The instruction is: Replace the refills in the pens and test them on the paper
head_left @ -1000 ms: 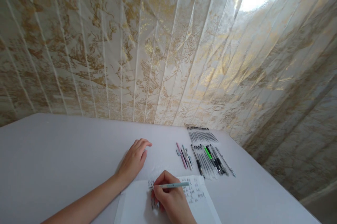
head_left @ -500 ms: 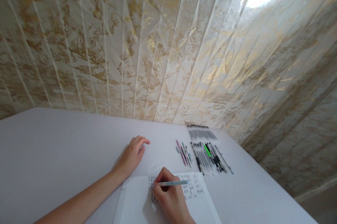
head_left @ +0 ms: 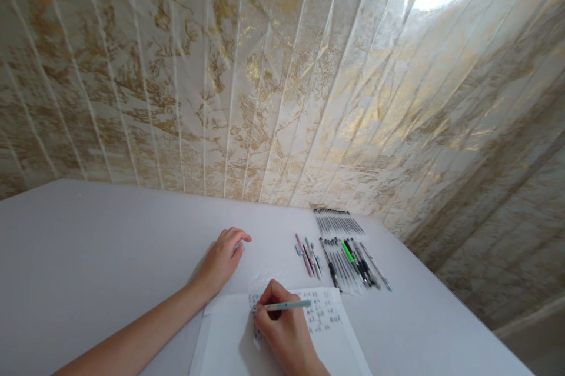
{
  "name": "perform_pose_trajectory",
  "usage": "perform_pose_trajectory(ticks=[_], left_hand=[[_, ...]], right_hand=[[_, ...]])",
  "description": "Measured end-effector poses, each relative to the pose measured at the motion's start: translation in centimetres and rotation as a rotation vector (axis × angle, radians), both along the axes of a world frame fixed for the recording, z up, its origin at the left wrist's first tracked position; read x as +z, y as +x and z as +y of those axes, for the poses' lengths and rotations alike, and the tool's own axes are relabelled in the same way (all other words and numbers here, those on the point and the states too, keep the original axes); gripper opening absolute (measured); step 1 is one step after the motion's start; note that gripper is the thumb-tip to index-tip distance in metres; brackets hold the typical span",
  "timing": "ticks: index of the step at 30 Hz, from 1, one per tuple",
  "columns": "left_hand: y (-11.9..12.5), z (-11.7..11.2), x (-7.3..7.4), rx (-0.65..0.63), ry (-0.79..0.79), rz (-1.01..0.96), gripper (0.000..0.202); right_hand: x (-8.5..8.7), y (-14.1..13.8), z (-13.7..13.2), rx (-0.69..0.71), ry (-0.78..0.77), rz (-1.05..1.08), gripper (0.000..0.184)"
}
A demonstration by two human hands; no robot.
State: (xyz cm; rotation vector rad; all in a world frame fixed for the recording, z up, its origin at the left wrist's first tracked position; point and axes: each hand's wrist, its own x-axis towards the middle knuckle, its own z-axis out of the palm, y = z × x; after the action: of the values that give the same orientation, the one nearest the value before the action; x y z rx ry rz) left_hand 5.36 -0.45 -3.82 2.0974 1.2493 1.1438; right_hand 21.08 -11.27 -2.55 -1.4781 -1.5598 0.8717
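Gold-veined curtain behind, white table [head_left: 88, 246] in front. Paper sheet [head_left: 229, 340] at near edge, part handwritten. Left hand [head_left: 223, 258] loose, flat on table just past sheet corner, holding nothing. Right hand [head_left: 282, 329] pinches teal pen [head_left: 289, 305], tip on sheet: looks mid-writing. Next stroke needs steady sheet; left hand not pinning it. Spare pens [head_left: 348, 258] to right, apart.

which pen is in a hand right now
The pale teal pen, gripped by the right hand over the paper; the other pens lie loose on the table farther right.

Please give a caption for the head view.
Right hand holds a pale blue pen over paper; left hand rests on the table.
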Motion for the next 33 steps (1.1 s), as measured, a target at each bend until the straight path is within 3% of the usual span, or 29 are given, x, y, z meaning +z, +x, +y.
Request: perform_pose_trajectory(ticks=[33], left_hand=[[0.02,0.23,-0.45,-0.008,0.001,0.016,0.023]], right_hand=[[-0.12,0.05,0.06,0.004,-0.008,-0.012,0.008]])
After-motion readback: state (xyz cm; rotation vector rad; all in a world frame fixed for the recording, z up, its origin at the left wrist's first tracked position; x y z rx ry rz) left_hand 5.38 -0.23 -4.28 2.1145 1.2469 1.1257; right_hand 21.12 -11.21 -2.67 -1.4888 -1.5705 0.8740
